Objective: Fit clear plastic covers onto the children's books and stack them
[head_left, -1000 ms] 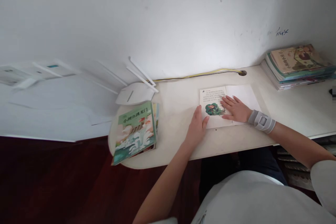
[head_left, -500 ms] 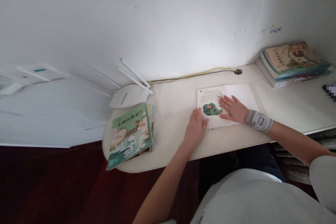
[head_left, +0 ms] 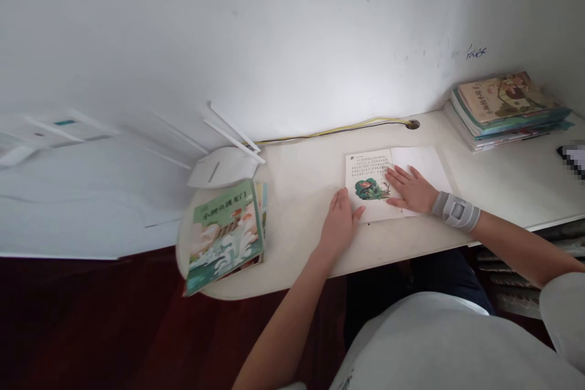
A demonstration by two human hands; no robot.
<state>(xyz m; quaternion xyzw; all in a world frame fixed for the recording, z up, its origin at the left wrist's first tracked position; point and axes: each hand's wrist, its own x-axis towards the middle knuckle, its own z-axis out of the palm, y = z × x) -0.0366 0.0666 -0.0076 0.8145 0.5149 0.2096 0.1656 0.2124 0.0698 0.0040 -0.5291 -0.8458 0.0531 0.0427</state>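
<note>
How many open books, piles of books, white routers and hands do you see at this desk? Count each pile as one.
Open book: 1
Book piles, left pile and right pile: 2
White router: 1
Hands, left hand and right hand: 2
Total: 6

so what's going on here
A person sits at a white desk with a picture book open. The right grip lies flat across the inner part of its pages; the left grip rests at its left edge. Other books are stacked to the right, and more lie to the left.
</note>
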